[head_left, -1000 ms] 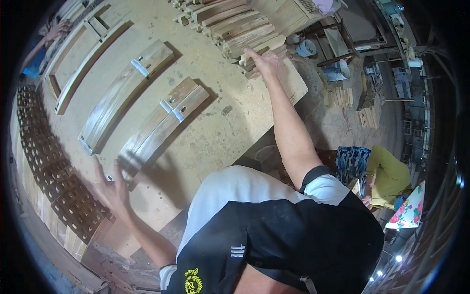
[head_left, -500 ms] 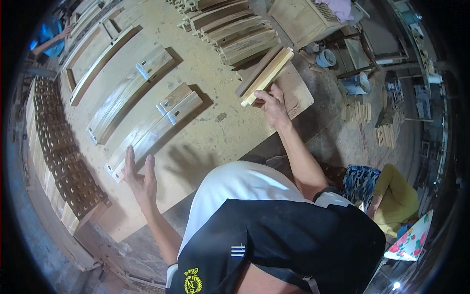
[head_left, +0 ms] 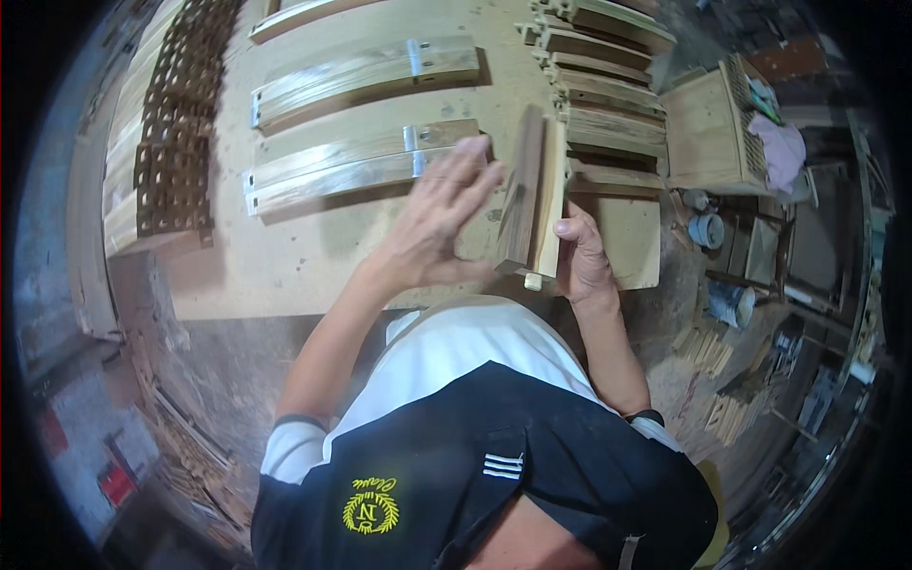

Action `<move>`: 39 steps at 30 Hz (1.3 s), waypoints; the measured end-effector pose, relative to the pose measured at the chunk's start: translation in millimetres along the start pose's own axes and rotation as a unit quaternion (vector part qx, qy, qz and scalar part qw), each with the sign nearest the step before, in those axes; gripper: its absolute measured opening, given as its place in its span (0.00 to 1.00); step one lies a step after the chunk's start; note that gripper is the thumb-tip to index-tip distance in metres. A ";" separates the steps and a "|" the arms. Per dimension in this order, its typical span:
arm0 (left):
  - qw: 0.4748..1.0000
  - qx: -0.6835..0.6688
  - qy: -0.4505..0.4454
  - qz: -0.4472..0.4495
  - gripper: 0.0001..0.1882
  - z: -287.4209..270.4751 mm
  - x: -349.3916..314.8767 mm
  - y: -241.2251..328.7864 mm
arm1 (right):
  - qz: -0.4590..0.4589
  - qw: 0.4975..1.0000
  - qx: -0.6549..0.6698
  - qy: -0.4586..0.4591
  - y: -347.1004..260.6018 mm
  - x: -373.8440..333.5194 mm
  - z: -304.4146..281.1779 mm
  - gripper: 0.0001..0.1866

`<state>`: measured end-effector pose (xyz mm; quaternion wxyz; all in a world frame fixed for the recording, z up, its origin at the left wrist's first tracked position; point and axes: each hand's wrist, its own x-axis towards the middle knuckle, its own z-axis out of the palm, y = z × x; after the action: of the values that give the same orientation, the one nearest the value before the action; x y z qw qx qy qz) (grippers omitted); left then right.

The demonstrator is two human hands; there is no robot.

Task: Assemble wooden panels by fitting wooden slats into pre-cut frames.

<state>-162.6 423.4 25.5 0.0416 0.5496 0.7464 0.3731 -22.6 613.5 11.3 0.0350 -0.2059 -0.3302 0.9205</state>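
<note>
Two short wooden rails, one pale [head_left: 550, 204] and one dark brown [head_left: 524, 195], stand side by side in my right hand [head_left: 587, 261]. Its thumb and fingers press on the pale rail's right side, near the lower end, where a small tenon [head_left: 534, 282] sticks out. My left hand [head_left: 437, 223] hovers just left of the dark rail with its fingers spread, slightly blurred and holding nothing. Behind that hand, a pair of long boards [head_left: 328, 171] lies together on the workbench [head_left: 285, 290], with pale glossy marks and mortise holes at the ends.
Another pair of boards [head_left: 370, 81] lies farther back. Rows of rails [head_left: 608, 123] with tenons cover the bench's right side. A tall stack of mortised pieces [head_left: 176, 152] stands at the left. A wooden cabinet [head_left: 703, 133] and a bucket [head_left: 706, 230] are beyond the right edge.
The view has turned. My right hand has drawn the two rails in toward my body and tilted them more upright. My left hand has left the near boards and come over beside the rails.
</note>
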 end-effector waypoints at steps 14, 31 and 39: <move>0.793 -0.379 0.442 -0.177 0.20 2.2 48.5 -82.5 | 0.006 0.996 -0.084 -0.028 -13.0 26.9 -74.5 0.18; 0.908 -0.076 0.392 -0.131 0.20 18.3 -14.5 -71.5 | -0.006 0.967 -0.255 0.003 65.0 -24.5 -45.7 0.09; 0.899 -0.108 0.394 -0.161 0.41 -36.1 -122.3 -39.0 | -0.020 0.927 -0.368 -0.064 117.6 -71.3 51.1 0.11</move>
<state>-162.4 296.3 -14.7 -0.1372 0.2227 0.7351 0.6255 30.3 477.3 -0.9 -0.0460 -0.1384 -0.6516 0.7444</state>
